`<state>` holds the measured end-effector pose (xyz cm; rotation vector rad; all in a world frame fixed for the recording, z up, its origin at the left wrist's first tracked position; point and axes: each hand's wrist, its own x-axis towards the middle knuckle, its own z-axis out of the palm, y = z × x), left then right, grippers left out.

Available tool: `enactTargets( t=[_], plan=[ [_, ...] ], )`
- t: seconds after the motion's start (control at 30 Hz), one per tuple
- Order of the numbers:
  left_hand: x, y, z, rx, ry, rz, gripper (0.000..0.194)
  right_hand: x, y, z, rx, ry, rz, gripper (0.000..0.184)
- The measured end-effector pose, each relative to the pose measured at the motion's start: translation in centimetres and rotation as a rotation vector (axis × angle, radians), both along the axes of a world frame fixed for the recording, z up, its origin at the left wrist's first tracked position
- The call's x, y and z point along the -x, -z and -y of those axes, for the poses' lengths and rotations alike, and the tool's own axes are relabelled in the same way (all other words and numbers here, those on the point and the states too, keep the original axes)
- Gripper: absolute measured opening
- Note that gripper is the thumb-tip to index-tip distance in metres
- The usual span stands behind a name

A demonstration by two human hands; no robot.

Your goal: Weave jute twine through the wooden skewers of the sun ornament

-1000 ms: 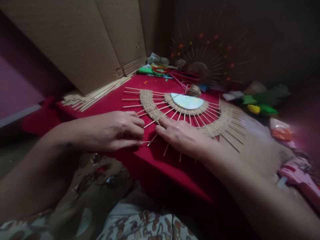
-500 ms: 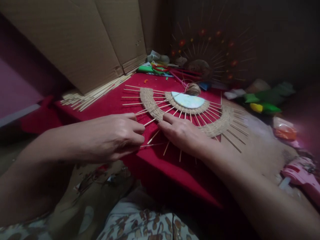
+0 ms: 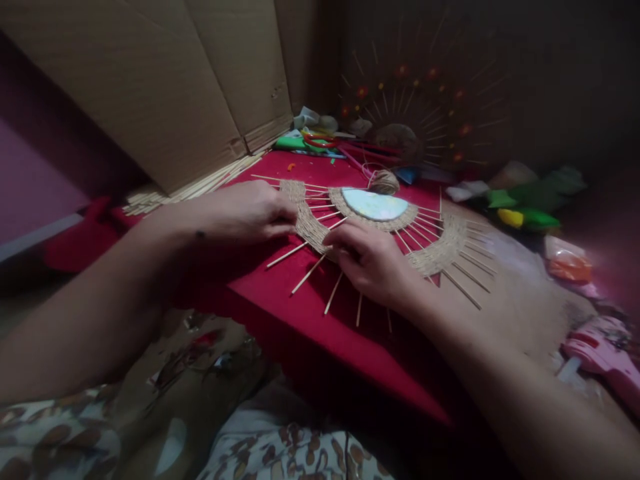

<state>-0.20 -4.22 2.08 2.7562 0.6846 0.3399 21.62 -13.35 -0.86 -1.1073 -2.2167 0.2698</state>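
Note:
A half-round craft piece of woven twine bands and radiating wooden sticks lies on a red cloth, with a pale half-disc at its centre. My left hand rests on the left end of the outer twine band, fingers curled and pinched together on it. Over the band's lower part my right hand sits with fingers bent, pressing the weave and the sticks. What either hand pinches is too small to make out.
A big cardboard sheet leans at the back left, loose sticks piled below it. A twine ball, scissors and a finished sunburst piece stand behind. A pink glue gun lies at right.
My left hand has moved up and away from the near stick ends onto the left end of the woven band. My right hand has curled its fingers and shifted slightly up.

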Motion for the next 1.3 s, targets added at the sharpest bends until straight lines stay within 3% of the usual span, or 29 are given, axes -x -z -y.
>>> enactTargets(
  t=[0.13, 0.23, 0.6, 0.8, 0.97, 1.2, 1.3],
  plan=[
    [-0.3, 0.7, -0.8, -0.047, -0.002, -0.085, 0.032, -0.6, 0.1, -0.5, 0.131, 0.18, -0.162, 0.017],
    [-0.2, 1.2, -0.5, -0.022, -0.056, -0.064, 0.029, -0.6, 0.1, -0.7, 0.226, 0.188, -0.147, 0.016],
    [1.6, 1.7, -0.3, 0.024, -0.109, 0.164, 0.023, -0.3, -0.1, -0.4, 0.164, 0.141, -0.098, 0.016],
    [3.2, 1.5, -1.4, 0.018, -0.016, 0.142, 0.022, -0.4, 0.0, -0.4, 0.17, 0.141, -0.088, 0.017],
    [3.7, 1.9, -1.6, -0.06, -0.044, 0.163, 0.025, -0.1, 0.2, -0.3, 0.176, 0.127, -0.08, 0.017],
    [3.2, 2.6, -1.8, -0.063, -0.002, 0.164, 0.026, -0.1, 0.1, -0.1, 0.04, 0.344, 0.109, 0.013],
    [3.1, 2.5, -1.9, -0.045, 0.038, 0.168, 0.023, -0.1, 0.2, 0.0, 0.057, 0.388, 0.164, 0.01]
  ],
)
